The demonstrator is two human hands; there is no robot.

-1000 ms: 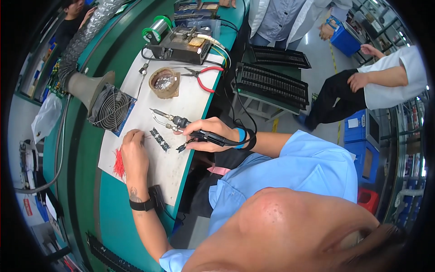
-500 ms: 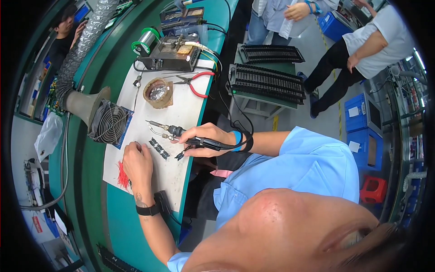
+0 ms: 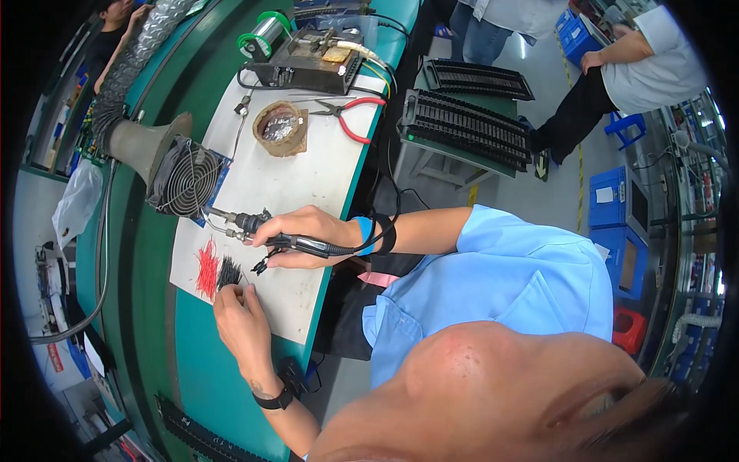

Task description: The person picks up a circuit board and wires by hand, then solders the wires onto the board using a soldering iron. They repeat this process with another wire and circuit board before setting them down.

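Observation:
My right hand [image 3: 308, 235] grips a soldering iron [image 3: 309, 246] with a thin metal feed tube beside its tip. The tip points left, toward the fan. A small black part [image 3: 260, 266] sticks out below the same hand's fingers, apparently held by them. My left hand [image 3: 242, 319] is closed, its fingertips at the near end of a bundle of short black wires [image 3: 229, 271]. How many wires it grips is hidden. Left of that bundle, short red wires [image 3: 206, 269] lie on the white work sheet [image 3: 308, 300].
A round solder pot [image 3: 279, 129], red-handled pliers [image 3: 354, 119], a soldering station [image 3: 308, 61] and a solder reel [image 3: 265, 35] stand farther back. A fan [image 3: 188, 179] and extraction duct [image 3: 146, 154] border the left. Black racks [image 3: 466, 127] fill a side table; people stand beyond.
My left hand has moved nearer to me, onto the black wires, which now show. My right hand has shifted left with the iron. The black strip on the sheet is out of sight.

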